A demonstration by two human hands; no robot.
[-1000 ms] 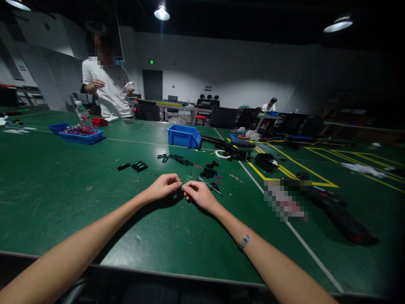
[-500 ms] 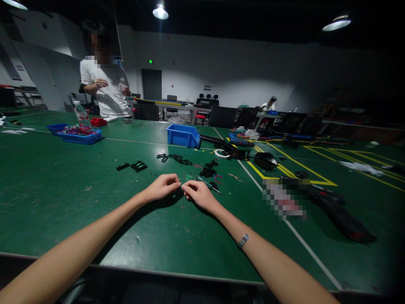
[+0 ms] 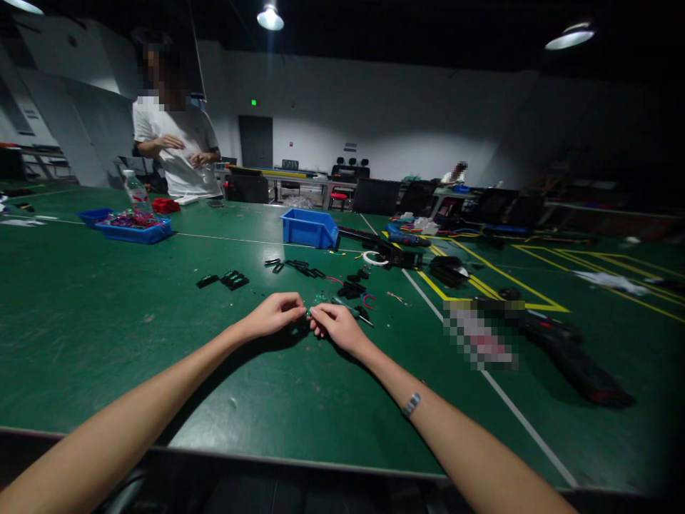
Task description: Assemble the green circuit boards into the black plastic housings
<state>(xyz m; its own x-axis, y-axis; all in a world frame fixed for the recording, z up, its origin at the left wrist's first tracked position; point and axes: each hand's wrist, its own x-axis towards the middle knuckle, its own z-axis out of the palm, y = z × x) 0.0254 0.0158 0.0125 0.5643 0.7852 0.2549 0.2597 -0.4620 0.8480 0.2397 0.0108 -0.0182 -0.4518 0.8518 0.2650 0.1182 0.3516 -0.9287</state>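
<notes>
My left hand [image 3: 278, 315] and my right hand [image 3: 337, 327] meet fingertip to fingertip just above the green table. Both are closed in a pinch. Something tiny seems to be between them, but the fingers hide it and I cannot tell its kind. Right behind the fingertips lies a scatter of small green pieces [image 3: 320, 296]. A screwdriver [image 3: 347, 308] with a greenish handle lies beside my right hand, partly covered by it. Black parts with green boards [image 3: 234, 279] lie beyond my left hand, and slim black frames [image 3: 305, 269] lie farther back.
A blue bin [image 3: 309, 228] stands at mid-table. Left of it is a blue tray [image 3: 140, 234] of coloured wires, beside a water bottle [image 3: 137, 191]. On the right lies a black tool [image 3: 578, 357], with yellow tape lines behind it. A person [image 3: 179, 146] stands across the table.
My hands hold almost the same place, with only a slight shift of the right fingers. Across the table, the other person's hands have come closer together.
</notes>
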